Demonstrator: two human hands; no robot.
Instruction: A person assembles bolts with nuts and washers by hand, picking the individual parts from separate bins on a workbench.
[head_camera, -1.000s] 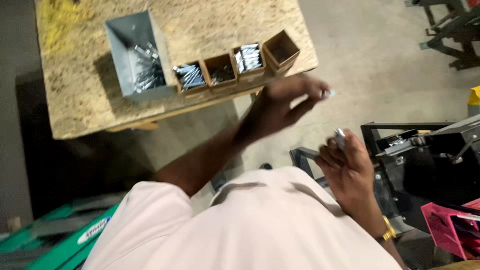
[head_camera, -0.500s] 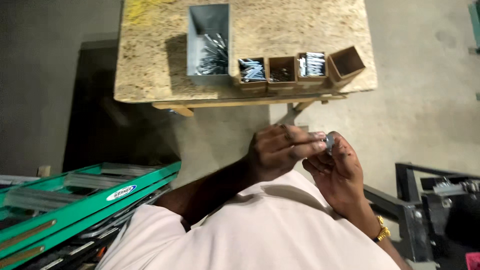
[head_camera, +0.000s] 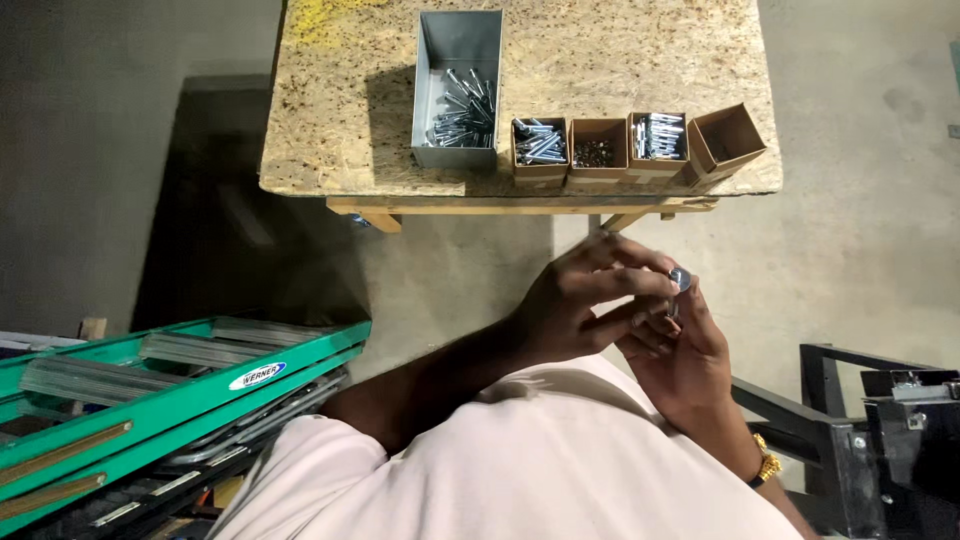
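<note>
Bolt (head_camera: 679, 280) mostly hidden, pinched by left hand (head_camera: 585, 305) fingers, right hand (head_camera: 685, 355) fingers.

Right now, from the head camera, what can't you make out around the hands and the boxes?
- Small metal part: mostly hidden by the left hand and right hand; its kind is unclear.
- Second cardboard box: contents too small and dark.
- Tilted end box: inside in shadow.
- Green ladder: cut off by the left edge.
</note>
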